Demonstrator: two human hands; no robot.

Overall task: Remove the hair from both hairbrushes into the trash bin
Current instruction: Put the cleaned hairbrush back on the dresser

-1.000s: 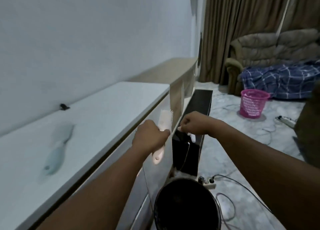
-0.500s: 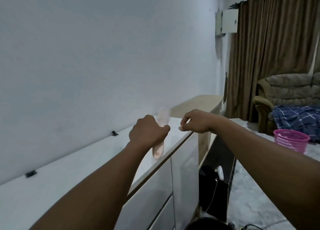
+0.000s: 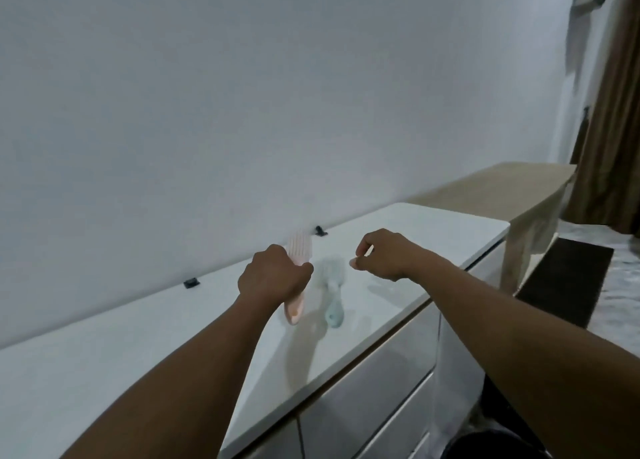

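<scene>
My left hand (image 3: 273, 278) is closed around a pale pink hairbrush (image 3: 300, 249), holding it upright over the white cabinet top (image 3: 104, 354); its handle end pokes out below my fist. A light blue hairbrush (image 3: 334, 306) lies flat on the cabinet top between my hands, handle toward me. My right hand (image 3: 384, 254) hovers above and right of the blue brush with thumb and forefinger pinched together; no hair shows between them. Only the rim of the black trash bin (image 3: 485, 444) appears at the bottom edge, on the floor beside the cabinet.
Two small black clips (image 3: 191, 282) (image 3: 320, 230) sit where the cabinet meets the wall. A beige table (image 3: 502, 185) adjoins the cabinet's far end, with a dark box (image 3: 568, 278) below it. Brown curtains (image 3: 613, 129) hang at the right.
My view swung up and left from the trash bin to the cabinet top. Both hands moved from above the bin to over the cabinet, the pink brush still in my left hand.
</scene>
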